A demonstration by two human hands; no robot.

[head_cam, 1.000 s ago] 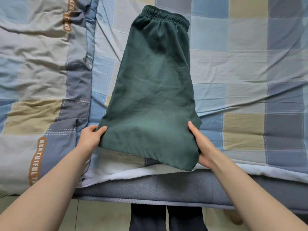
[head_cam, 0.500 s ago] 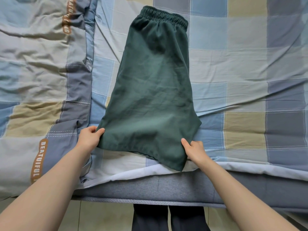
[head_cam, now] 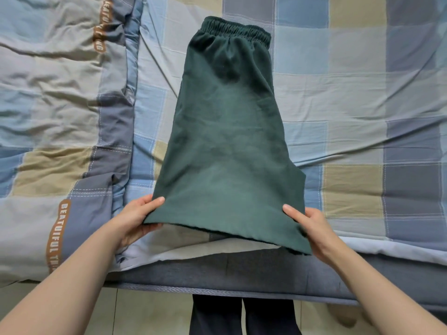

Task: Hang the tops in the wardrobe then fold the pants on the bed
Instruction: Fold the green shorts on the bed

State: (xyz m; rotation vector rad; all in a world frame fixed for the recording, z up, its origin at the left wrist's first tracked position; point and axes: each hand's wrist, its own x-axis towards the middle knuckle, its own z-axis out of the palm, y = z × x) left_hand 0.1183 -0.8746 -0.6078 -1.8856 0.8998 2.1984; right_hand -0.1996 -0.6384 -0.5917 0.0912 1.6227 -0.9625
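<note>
Dark green pants [head_cam: 227, 141] lie folded lengthwise on the bed, elastic waistband at the far end, hem toward me. My left hand [head_cam: 136, 220] pinches the near left corner of the hem, thumb on top and fingers underneath. My right hand [head_cam: 312, 227] grips the near right corner the same way. The near edge is lifted slightly off the sheet and hangs a little past the mattress edge.
The checked bedsheet [head_cam: 362, 105] covers the bed. A rumpled quilt [head_cam: 55, 105] with brown lettering lies bunched on the left. The grey mattress edge [head_cam: 242, 272] runs along the front, with tiled floor and my dark-trousered legs [head_cam: 242, 315] below.
My right hand shifted from the side of the pants to the near right hem corner and took hold of it. The near hem has risen off the sheet in both hands.
</note>
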